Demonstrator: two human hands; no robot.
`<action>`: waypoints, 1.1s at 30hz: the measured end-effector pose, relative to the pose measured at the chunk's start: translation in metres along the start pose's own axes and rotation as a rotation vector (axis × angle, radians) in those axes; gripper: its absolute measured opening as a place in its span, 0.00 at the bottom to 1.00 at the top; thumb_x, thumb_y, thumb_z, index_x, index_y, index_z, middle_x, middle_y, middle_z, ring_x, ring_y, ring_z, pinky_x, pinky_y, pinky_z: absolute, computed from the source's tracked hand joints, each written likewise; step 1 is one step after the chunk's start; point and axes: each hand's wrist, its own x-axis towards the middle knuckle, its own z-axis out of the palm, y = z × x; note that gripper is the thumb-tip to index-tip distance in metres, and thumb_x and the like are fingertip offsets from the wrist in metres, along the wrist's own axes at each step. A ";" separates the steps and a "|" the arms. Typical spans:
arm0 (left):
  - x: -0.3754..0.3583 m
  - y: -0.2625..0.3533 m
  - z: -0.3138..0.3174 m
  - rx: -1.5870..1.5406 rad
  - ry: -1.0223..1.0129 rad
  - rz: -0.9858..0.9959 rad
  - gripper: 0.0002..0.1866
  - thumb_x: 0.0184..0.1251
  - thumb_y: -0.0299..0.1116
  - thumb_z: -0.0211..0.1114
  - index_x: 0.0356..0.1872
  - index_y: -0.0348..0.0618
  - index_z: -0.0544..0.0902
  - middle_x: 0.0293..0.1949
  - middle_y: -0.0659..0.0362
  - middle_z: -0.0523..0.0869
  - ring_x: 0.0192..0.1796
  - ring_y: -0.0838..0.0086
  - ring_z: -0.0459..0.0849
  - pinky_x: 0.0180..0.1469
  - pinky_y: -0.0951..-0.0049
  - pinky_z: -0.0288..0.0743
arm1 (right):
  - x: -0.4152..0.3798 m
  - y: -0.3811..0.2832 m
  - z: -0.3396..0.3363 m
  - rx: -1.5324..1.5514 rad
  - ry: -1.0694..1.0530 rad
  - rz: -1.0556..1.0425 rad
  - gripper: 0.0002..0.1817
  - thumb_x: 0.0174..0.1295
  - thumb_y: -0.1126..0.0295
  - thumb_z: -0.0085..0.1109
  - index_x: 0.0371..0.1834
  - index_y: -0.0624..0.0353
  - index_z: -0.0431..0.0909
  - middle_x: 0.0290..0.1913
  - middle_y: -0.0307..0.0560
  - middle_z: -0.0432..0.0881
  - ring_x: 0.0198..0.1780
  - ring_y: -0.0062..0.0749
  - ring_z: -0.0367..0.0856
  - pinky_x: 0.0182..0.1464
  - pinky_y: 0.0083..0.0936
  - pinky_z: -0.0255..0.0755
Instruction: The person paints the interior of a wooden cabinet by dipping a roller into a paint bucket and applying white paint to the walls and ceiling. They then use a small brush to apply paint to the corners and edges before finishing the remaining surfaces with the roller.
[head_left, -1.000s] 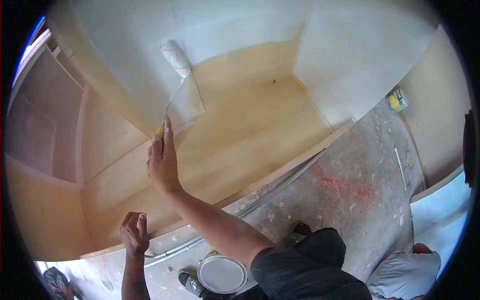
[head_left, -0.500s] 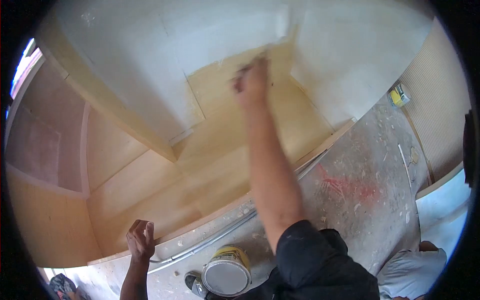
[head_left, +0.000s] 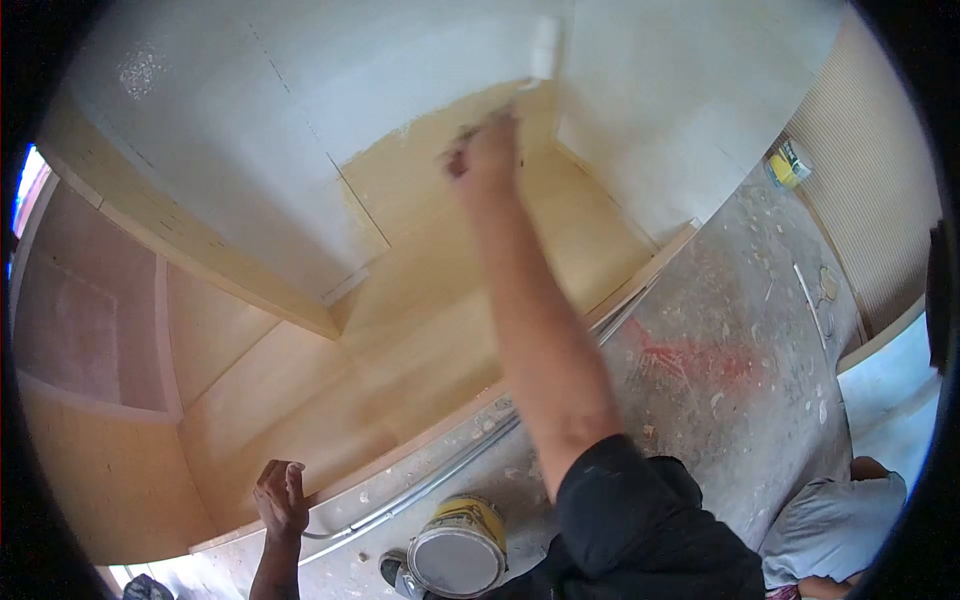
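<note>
My right hand (head_left: 485,155), slightly blurred, is closed on the handle of a paint roller; the handle is mostly hidden by the fingers. The roller's white sleeve (head_left: 543,50) lies against the back panel (head_left: 430,70) of a wooden cabinet, near its inner corner. White paint covers the panel's upper part; bare yellowish wood shows below it in an uneven border. At the lower left, my left hand (head_left: 281,497) hovers by the cabinet's front edge with fingers loosely bent, the thumb apart, and nothing in it.
A paint can (head_left: 458,545) with whitish contents stands on the floor close to my body. Along the cabinet's base runs a grey conduit (head_left: 420,487). A smaller can (head_left: 790,163) and a thin white stick (head_left: 808,305) are at right. Another person's grey clothing (head_left: 835,525) shows lower right.
The view has shifted slightly. My right arm has moved a little left in the picture, and the roller sleeve now shows lower, beside the corner. My left hand stays by the front edge.
</note>
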 end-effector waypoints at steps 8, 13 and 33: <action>0.000 0.007 -0.001 0.029 0.022 -0.043 0.29 0.80 0.51 0.51 0.33 0.34 0.86 0.32 0.42 0.86 0.36 0.46 0.86 0.40 0.52 0.77 | 0.001 0.017 -0.023 -0.052 0.169 -0.074 0.16 0.80 0.49 0.41 0.33 0.42 0.64 0.25 0.34 0.68 0.19 0.21 0.65 0.19 0.23 0.63; 0.000 0.007 -0.001 0.057 -0.013 -0.035 0.32 0.81 0.54 0.48 0.32 0.33 0.86 0.31 0.43 0.86 0.36 0.48 0.86 0.41 0.55 0.77 | -0.109 0.225 0.016 -0.990 0.103 -0.490 0.33 0.74 0.68 0.47 0.76 0.80 0.55 0.75 0.74 0.62 0.78 0.61 0.57 0.80 0.50 0.48; 0.001 0.005 0.003 0.001 0.068 -0.010 0.26 0.79 0.50 0.53 0.33 0.35 0.85 0.31 0.44 0.86 0.33 0.49 0.85 0.33 0.57 0.76 | 0.016 0.047 -0.050 -0.078 0.177 0.034 0.15 0.80 0.45 0.40 0.41 0.40 0.62 0.23 0.34 0.68 0.20 0.24 0.67 0.19 0.26 0.63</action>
